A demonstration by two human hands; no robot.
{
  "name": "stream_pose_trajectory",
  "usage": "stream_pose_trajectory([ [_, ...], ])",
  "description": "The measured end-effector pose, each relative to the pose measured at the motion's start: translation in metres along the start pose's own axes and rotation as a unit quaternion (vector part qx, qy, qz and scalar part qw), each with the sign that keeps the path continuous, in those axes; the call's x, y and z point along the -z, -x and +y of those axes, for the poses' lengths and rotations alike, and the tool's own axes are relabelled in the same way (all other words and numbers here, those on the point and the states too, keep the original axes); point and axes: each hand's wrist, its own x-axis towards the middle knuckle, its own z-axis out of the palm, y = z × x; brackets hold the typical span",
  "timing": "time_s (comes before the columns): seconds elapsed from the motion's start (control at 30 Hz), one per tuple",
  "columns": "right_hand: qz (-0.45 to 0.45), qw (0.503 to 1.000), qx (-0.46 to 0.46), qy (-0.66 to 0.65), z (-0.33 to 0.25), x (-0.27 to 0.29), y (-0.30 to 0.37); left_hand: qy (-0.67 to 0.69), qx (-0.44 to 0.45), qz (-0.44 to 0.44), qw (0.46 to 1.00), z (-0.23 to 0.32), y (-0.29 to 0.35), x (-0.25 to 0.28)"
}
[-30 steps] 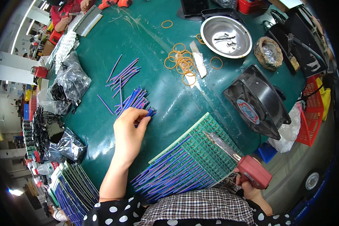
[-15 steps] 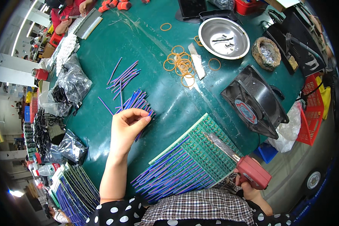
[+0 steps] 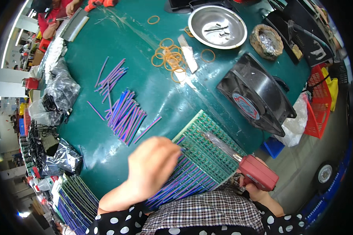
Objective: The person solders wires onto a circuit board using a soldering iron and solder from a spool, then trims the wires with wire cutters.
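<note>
My left hand point(image 3: 155, 164), blurred by motion, is over the left part of a green circuit board panel point(image 3: 217, 147). Its fingers are pinched together, with the blue end of a wire point(image 3: 181, 149) showing at the tips. My right hand point(image 3: 253, 188) grips the red handle of a soldering gun point(image 3: 259, 172), whose metal barrel points left over the panel. Rows of blue and purple wires point(image 3: 188, 182) run from the panel toward me, partly under my left hand. Beyond that hand lies a pile of similar short wires point(image 3: 125, 117), with one wire point(image 3: 148, 129) apart at its right.
Rubber bands point(image 3: 170, 58), a steel bowl point(image 3: 196, 37) and a rough round pot point(image 3: 266, 41) lie farther back. A black fan point(image 3: 259, 94) stands right of the panel. Wired boards point(image 3: 76, 199) are stacked left, near plastic bags point(image 3: 62, 86). A co-worker's hand point(image 3: 51, 29) is far left.
My left hand has moved from the wire pile right and nearer, over the panel. The soldering gun stays over the panel in my right hand. The whole view has shifted slightly.
</note>
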Motion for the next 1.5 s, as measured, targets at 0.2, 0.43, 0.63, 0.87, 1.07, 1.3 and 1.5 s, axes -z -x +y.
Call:
stream_pose_trajectory([
  [0.2, -0.001, 0.987, 0.004, 0.162, 0.004, -0.002, 0.003, -0.209, -0.161, -0.006, 0.965, -0.014, 0.015, -0.039],
  [0.43, -0.069, 0.997, 0.013, 0.035, -0.001, -0.001, -0.008, -0.218, -0.109, 0.013, 0.97, -0.009, 0.015, -0.049],
  [0.63, -0.097, 0.991, 0.053, 0.078, 0.004, 0.001, -0.012, -0.229, -0.099, 0.008, 0.968, -0.008, 0.015, -0.049],
  [0.87, -0.086, 0.966, 0.176, 0.169, 0.004, -0.002, -0.021, -0.248, -0.102, 0.007, 0.963, -0.006, 0.015, -0.05],
  [1.07, -0.067, 0.977, 0.147, 0.137, 0.006, 0.0, -0.011, -0.283, -0.111, -0.019, 0.952, -0.004, 0.015, -0.05],
  [1.3, -0.109, 0.957, 0.178, 0.199, 0.002, 0.008, -0.017, -0.332, -0.147, -0.027, 0.931, -0.004, 0.014, -0.051],
  [1.5, -0.118, 0.95, 0.201, 0.207, 0.005, 0.007, -0.017, -0.379, -0.192, -0.028, 0.905, -0.006, 0.011, -0.049],
])
